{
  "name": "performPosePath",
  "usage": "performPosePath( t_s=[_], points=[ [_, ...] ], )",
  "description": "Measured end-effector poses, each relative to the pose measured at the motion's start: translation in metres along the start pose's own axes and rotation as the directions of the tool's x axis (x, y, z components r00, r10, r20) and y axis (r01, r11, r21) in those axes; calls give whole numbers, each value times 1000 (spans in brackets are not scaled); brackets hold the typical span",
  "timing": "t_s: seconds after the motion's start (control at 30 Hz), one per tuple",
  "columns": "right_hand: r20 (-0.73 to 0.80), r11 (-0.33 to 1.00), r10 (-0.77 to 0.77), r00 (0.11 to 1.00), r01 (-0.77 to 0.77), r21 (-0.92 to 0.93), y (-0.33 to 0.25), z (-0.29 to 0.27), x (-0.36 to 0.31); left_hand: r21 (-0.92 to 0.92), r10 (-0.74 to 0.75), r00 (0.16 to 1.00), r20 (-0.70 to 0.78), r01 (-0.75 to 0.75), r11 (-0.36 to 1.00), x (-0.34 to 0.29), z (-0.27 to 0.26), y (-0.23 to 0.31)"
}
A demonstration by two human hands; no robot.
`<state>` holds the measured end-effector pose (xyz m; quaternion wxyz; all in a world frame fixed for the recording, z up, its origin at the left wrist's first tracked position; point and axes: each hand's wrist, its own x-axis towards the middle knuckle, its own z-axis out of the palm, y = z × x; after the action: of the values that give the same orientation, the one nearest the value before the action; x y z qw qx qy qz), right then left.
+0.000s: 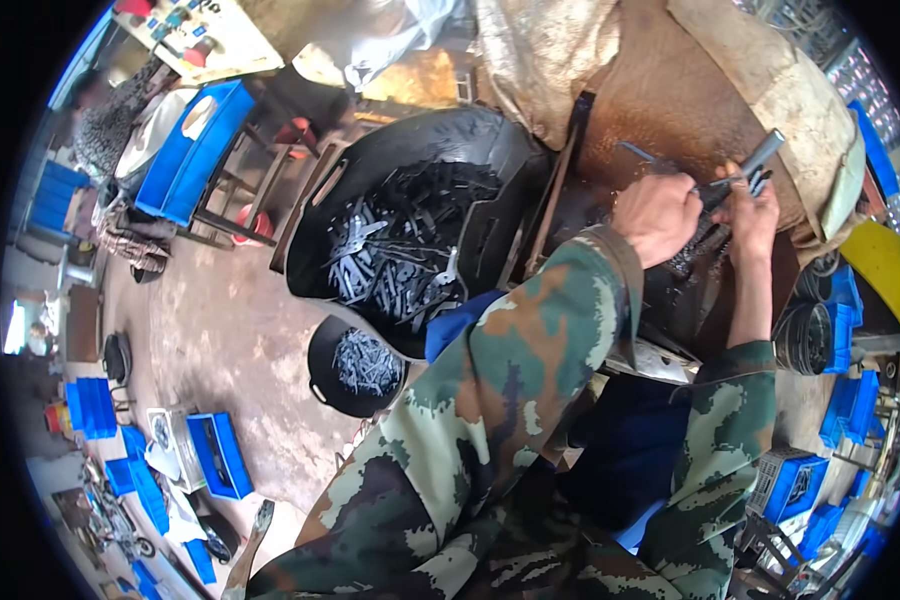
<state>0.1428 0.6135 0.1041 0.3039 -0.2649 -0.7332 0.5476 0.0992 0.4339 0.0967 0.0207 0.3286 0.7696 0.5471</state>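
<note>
Camo sleeves (535,345) cropped @ btm; R hand (752,215) part-hides grey bar (766,151).

The mottled floor (240,345) bears a small round black tub (320,362).

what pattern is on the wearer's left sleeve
The left sleeve is camouflage, in greens, browns and dark patches, seen best in the head view.

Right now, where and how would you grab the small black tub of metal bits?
Probably the slotted rim of the small black tub, coming from the left: the slot looks like a handle, floor borders that side, and the large black tub crowds its upper right.
</note>
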Motion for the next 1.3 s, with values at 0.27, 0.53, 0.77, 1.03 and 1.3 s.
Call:
performPosePath(
  t_s=[0.27, 0.53, 0.77, 1.03, 1.3],
  points=[
    [37, 998, 22, 999, -19, -67, 1, 5, -1, -123, -24, 999, -32, 20, 992, -5, -35, 8],
    [56, 998, 55, 997, -52, -46, -9, 0, 0, 139, -161, 986, -43, 166, 976, -56, -231, -57],
    [46, 998, 56, 997, -54, -38, -9, 2, -2, 598, -353, 906, -234, 421, 683, -157, -329, -211],
    [56, 997, 69, 996, -67, -36, -11, -1, -4, 670, -334, 927, -170, 357, 651, -184, -308, -240],
    [81, 997, 66, 995, -62, -45, -7, -5, 0, 708, -434, 889, -144, 399, 583, -172, -301, -231]
  ],
)
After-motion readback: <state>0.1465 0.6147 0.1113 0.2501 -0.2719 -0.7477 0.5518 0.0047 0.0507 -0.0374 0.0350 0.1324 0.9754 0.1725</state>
